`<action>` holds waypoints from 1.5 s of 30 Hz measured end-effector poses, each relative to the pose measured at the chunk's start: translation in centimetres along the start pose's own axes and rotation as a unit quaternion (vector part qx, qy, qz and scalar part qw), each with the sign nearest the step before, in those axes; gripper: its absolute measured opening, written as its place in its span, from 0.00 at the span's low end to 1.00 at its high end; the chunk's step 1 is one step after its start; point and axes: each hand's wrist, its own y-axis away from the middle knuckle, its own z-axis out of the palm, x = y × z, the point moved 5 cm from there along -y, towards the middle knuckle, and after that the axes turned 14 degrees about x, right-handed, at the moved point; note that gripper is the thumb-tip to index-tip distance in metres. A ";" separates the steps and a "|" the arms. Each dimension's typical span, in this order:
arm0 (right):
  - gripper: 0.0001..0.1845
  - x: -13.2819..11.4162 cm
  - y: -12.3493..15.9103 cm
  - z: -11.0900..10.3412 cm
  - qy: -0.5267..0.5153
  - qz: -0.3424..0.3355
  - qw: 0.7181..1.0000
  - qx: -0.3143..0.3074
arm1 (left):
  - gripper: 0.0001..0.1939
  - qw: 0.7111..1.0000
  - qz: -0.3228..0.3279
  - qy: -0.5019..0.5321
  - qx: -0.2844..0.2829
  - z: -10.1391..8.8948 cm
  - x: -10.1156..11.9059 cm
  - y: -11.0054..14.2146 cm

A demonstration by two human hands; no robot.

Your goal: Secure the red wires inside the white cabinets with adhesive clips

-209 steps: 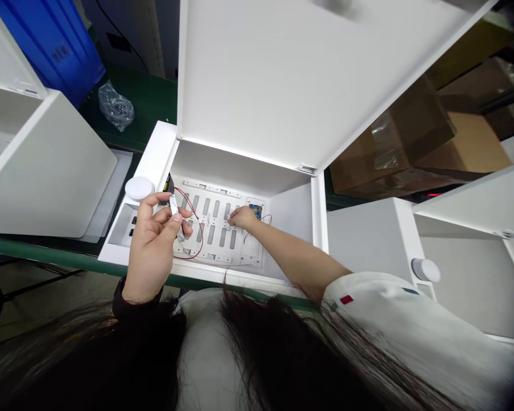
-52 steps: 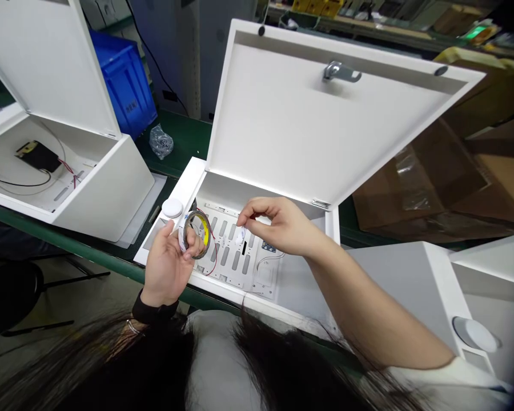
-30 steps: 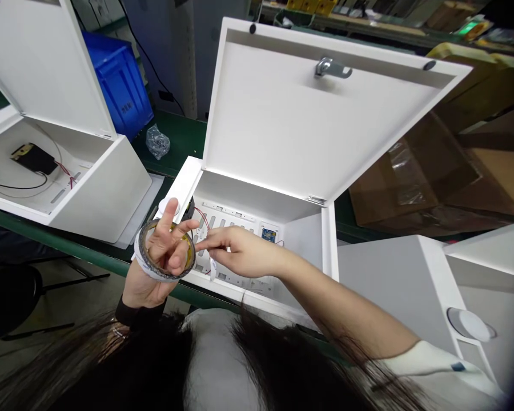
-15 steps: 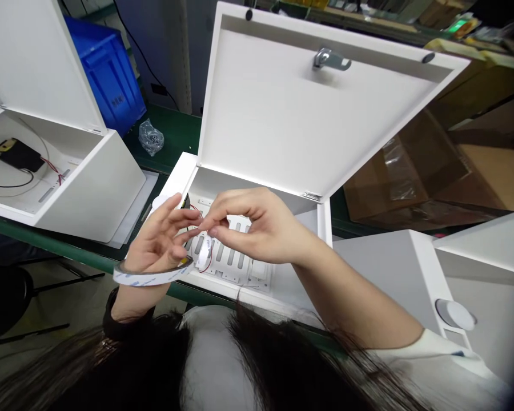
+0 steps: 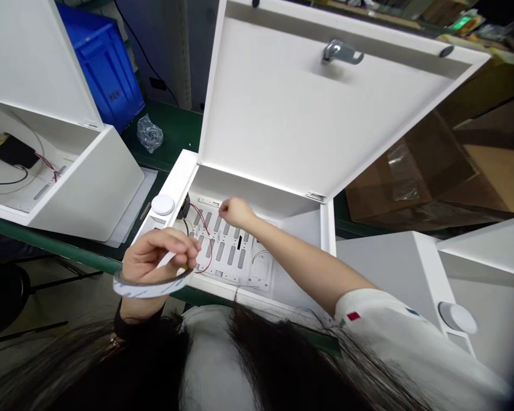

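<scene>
My left hand [image 5: 158, 257] is closed in front of the middle white metal box [image 5: 180, 177]. Around its thumb side hangs a roll of double-sided tape [image 5: 145, 290] with printed white backing, and a white strip end shows by the curled fingers. Inside that box, my right hand [image 5: 236, 212] is closed over the slotted mounting plate [image 5: 223, 235], near the back wall. Its fingertips are hidden, so whatever they hold cannot be made out. Red wires [image 5: 211, 245] curve across the plate from a black part [image 5: 183, 208] at the left wall.
The box's lid [image 5: 308, 114] stands raised, with a metal cam lock [image 5: 340, 52]. At left is another white box [image 5: 89, 188] with a black wired unit [image 5: 12, 153]. A blue bin [image 5: 107, 68], crumpled plastic [image 5: 149, 134], cardboard boxes [image 5: 415, 177] and a third white box [image 5: 381, 274] surround it.
My right hand has moved away from the left, deeper into the box over the slotted plate. My left fingers have curled inward, the tape roll staying on that hand.
</scene>
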 end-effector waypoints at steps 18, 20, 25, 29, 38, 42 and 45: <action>0.13 5.3 2.0 10.4 0.098 0.008 0.993 -0.064 | 0.08 0.987 -0.049 -0.133 0.079 -3.4 -4.6 2.1; 0.13 5.1 2.0 10.5 0.104 0.013 0.992 -0.070 | 0.11 0.976 -0.079 -0.183 0.086 -2.8 -4.5 1.4; 0.14 4.7 1.7 10.4 0.110 0.024 0.990 -0.079 | 0.12 0.964 -0.143 -0.182 0.128 -2.4 -4.6 0.2; 0.13 4.9 1.2 10.5 0.106 0.029 0.990 -0.084 | 0.19 0.972 -0.151 -0.131 0.122 -2.7 -5.5 -0.2; 0.15 6.3 1.8 10.6 0.074 0.008 0.996 -0.054 | 0.17 0.970 -0.181 -0.036 0.161 -2.7 -5.5 -1.1; 0.17 6.3 2.7 10.7 0.051 -0.065 0.996 -0.030 | 0.15 0.969 -0.179 -0.041 0.164 -2.6 -5.5 -1.0; 0.17 6.1 2.9 11.3 0.050 -0.076 0.995 -0.030 | 0.14 0.969 -0.182 -0.060 0.159 -2.8 -5.7 -0.9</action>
